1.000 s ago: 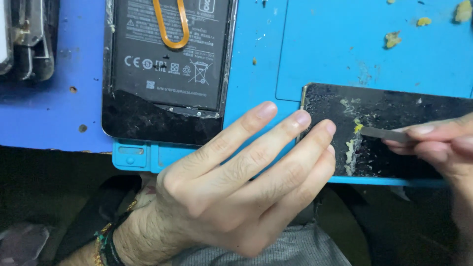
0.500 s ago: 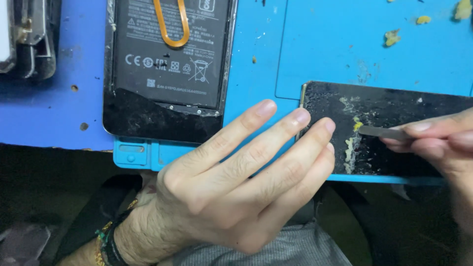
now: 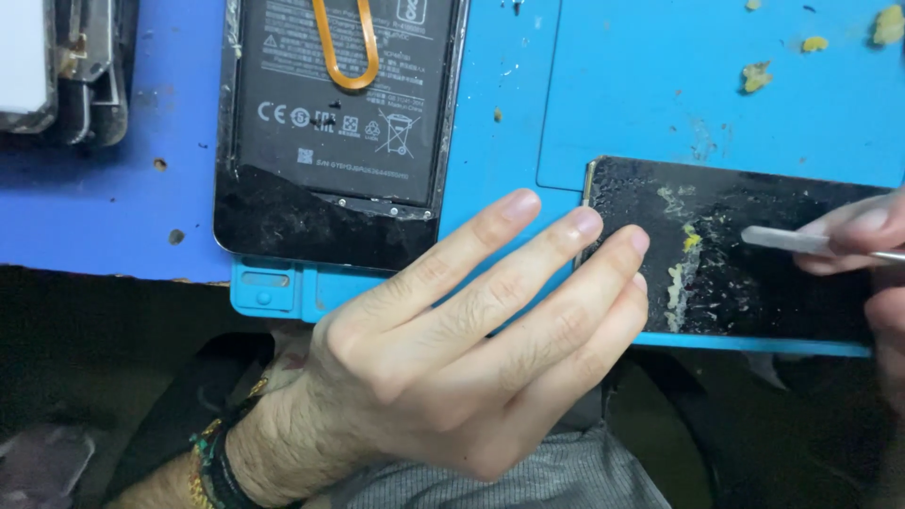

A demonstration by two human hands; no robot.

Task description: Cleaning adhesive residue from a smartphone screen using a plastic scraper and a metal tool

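Scraping tool (image 3: 787,239) over black panel (image 3: 754,283)

A bright blue work mat (image 3: 660,104) is speckled with yellow glue crumbs (image 3: 754,75). A black panel (image 3: 754,273) is streaked with yellowish residue (image 3: 681,278). An orange loop (image 3: 345,47) is seen on the black battery (image 3: 349,94), printed with white symbols.

Two hands (image 3: 452,358), one scraper (image 3: 792,241), perhaps two phones (image 3: 339,123).

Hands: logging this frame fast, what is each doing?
Left hand: open, fingers flat, steadying the black panel.
Right hand: closed on a thin metal scraper.
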